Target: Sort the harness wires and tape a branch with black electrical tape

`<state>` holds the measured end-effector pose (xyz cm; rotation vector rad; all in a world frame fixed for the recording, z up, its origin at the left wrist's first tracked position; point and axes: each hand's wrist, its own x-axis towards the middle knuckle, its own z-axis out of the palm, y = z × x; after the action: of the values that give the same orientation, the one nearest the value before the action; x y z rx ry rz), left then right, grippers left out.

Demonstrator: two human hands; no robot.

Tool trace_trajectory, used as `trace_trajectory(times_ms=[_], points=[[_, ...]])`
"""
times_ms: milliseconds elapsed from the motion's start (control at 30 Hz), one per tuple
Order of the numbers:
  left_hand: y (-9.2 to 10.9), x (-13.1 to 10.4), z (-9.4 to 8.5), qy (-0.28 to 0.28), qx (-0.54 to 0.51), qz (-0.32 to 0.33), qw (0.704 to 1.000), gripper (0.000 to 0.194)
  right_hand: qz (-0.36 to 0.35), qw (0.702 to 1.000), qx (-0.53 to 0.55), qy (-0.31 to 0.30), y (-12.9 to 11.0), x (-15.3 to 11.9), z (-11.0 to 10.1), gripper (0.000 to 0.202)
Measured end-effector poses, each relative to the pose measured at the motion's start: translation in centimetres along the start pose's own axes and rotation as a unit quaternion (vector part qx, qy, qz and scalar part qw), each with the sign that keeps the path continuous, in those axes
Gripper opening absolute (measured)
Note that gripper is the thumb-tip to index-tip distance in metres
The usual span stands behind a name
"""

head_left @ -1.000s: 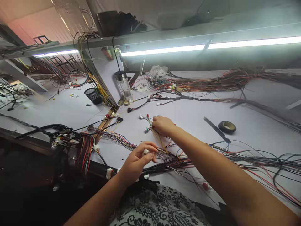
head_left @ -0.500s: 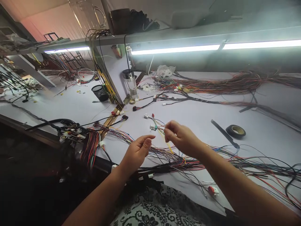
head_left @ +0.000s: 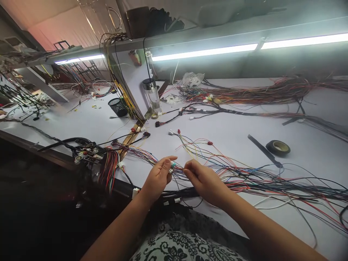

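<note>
My left hand is closed with a small white and teal connector at its thumb and fingertips. Thin wires run from that connector toward my right hand, whose thumb and forefinger are pinched on them; the exact grip is partly hidden. Beneath and beyond both hands lies a loose wire bundle in many colours. A white connector and a small red connector rest on the table past my hands.
A roll of black tape lies to the right, beside a loose tape strip. A glass bottle and a black mesh cup stand at the back left. More harness wires stretch along the back under the lamp.
My right hand has come down and nearer with the connector, which is now at my left fingertips. A red connector and wires formerly behind the right hand show now. The view has shifted slightly.
</note>
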<state>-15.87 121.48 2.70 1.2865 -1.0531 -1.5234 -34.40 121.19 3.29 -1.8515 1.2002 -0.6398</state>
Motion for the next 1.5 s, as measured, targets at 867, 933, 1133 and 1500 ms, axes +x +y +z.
trace_trajectory(times_ms=[867,933,1133,1500], points=[[-0.9,0.3,-0.4,0.091,0.125,0.079,0.985,0.039,-0.115,0.987,-0.029,0.110,4.2,-4.6,-1.5,0.011],[-0.6,0.4,-0.6,0.088,0.138,0.088,0.983,0.038,-0.123,0.985,-0.060,0.110,4.3,-4.5,-1.2,0.012],[-0.3,0.9,-0.4,0.083,0.105,0.088,0.987,0.037,-0.106,0.977,-0.127,0.135,4.9,-4.7,-0.8,0.011],[-0.7,0.5,-0.2,0.094,0.091,0.068,0.989,0.037,-0.171,0.961,-0.171,0.134,5.9,-4.9,0.0,0.016]])
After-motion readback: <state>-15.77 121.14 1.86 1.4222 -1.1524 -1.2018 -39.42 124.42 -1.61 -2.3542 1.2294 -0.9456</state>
